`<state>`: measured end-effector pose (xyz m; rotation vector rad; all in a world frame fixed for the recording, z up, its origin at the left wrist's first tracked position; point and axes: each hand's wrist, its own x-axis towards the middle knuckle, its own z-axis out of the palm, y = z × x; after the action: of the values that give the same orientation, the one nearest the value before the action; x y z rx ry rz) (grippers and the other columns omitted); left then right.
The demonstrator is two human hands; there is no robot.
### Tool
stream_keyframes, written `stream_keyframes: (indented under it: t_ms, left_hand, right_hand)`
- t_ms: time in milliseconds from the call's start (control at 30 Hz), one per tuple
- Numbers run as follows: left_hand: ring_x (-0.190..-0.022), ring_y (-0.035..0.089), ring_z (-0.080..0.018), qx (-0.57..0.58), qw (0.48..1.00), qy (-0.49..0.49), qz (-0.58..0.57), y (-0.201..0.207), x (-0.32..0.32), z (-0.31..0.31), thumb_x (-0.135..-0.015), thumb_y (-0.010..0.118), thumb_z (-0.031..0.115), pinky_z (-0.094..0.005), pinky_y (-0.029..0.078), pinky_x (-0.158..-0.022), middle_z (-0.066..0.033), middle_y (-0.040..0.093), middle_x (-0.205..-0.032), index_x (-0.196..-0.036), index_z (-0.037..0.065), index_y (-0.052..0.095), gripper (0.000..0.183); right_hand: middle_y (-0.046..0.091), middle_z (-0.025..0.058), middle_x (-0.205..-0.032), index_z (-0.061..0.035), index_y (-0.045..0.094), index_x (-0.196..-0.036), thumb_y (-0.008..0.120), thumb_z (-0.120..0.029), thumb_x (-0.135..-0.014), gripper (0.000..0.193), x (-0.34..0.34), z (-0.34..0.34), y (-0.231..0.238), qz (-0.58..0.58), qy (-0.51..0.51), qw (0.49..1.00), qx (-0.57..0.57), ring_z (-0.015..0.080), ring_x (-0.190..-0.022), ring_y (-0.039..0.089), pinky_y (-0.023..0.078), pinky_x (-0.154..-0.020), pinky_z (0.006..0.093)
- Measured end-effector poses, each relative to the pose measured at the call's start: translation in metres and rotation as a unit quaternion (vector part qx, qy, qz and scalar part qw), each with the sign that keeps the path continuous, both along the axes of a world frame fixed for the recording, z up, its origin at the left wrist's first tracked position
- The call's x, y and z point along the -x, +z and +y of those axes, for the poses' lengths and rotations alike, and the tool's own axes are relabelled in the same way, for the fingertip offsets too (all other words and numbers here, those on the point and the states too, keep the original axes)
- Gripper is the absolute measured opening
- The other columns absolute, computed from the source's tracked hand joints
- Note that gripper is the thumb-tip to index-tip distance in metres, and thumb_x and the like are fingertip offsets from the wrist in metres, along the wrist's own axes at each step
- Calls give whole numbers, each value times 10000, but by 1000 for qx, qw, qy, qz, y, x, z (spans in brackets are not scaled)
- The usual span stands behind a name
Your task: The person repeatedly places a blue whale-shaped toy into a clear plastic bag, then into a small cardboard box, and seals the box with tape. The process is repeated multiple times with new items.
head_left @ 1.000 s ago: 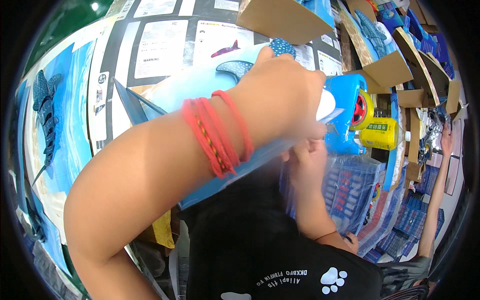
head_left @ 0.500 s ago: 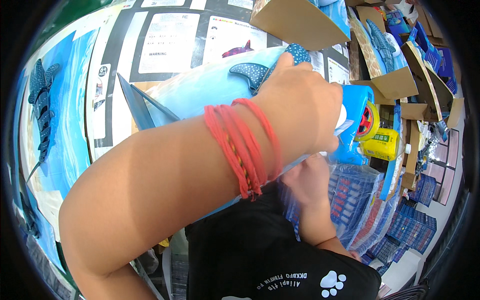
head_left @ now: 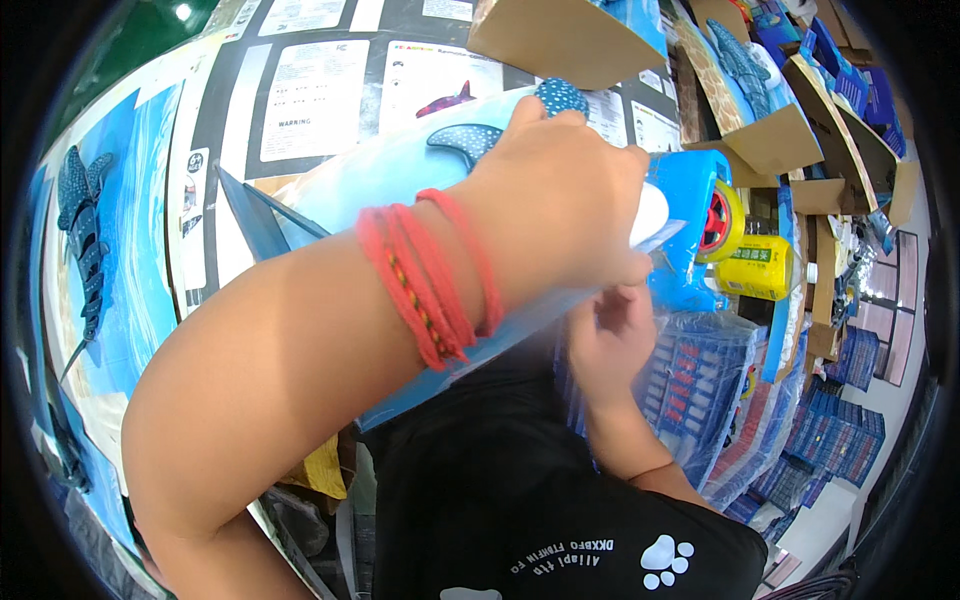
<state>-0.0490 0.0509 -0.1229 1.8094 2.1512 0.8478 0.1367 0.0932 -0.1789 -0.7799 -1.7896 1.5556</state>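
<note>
My left hand [head_left: 565, 195] reaches across a pale blue printed card [head_left: 360, 195], red cords around its wrist. Its fingers curl down at the card's right end; what they grip is hidden. A spotted blue toy shark [head_left: 468, 140] lies on the card, its tail and another spotted part showing around the hand. Just beneath the left fingertips, my right hand [head_left: 612, 345] is closed with bent fingers near the card's lower edge; I cannot make out anything in it. Beside the left fingers are a white rounded thing [head_left: 650, 215] and a blue tape dispenser [head_left: 690, 235] with a yellow and red wheel.
A yellow-labelled bottle [head_left: 755, 268] lies by the dispenser. An open cardboard box [head_left: 570, 45] stands at the back. Another spotted toy [head_left: 80, 225] rests on a blue card at left. Plastic-wrapped blue packs [head_left: 695, 390] are at right, beyond my right arm.
The view has shifted slightly. My left hand has drawn a little leftward, baring more of the white rounded thing. My right hand has come up, and more of its bent fingers shows.
</note>
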Motion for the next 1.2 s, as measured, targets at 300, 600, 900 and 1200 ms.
stream_keyframes:
  t_ms: [300,600,900,1200]
  left_hand:
    - [-919,638,-323,32,999,-7,13,7,0,1,-768,648,642,-463,395,-905,-137,703,-785,-1270,43,663,782]
    - [-942,632,-333,35,999,-9,21,5,3,-1,-807,653,656,-475,401,-900,-157,712,-890,-1280,59,646,762]
    - [-958,623,-352,48,999,-10,-1,12,3,0,-780,715,610,-444,407,-871,-186,692,-964,-1291,65,632,752]
    - [-1012,620,-367,84,996,-17,-20,20,4,0,-754,705,674,-427,384,-924,-208,698,-965,-1337,117,621,811]
  right_hand:
    - [693,102,-882,38,510,-1163,643,-140,-1002,274,-5,3,1,-80,22,996,43,128,-721,685,494,-593,207]
    - [687,138,-825,51,525,-1143,557,-98,-1035,187,-11,9,4,-92,57,994,1,126,-681,679,484,-559,207]
    - [679,66,-775,32,584,-1115,646,-24,-962,174,-12,25,7,-76,101,991,50,91,-653,653,551,-594,230]
    - [639,72,-711,9,609,-1029,583,-159,-1030,170,-8,25,18,-24,162,913,373,136,-575,639,455,-480,205]
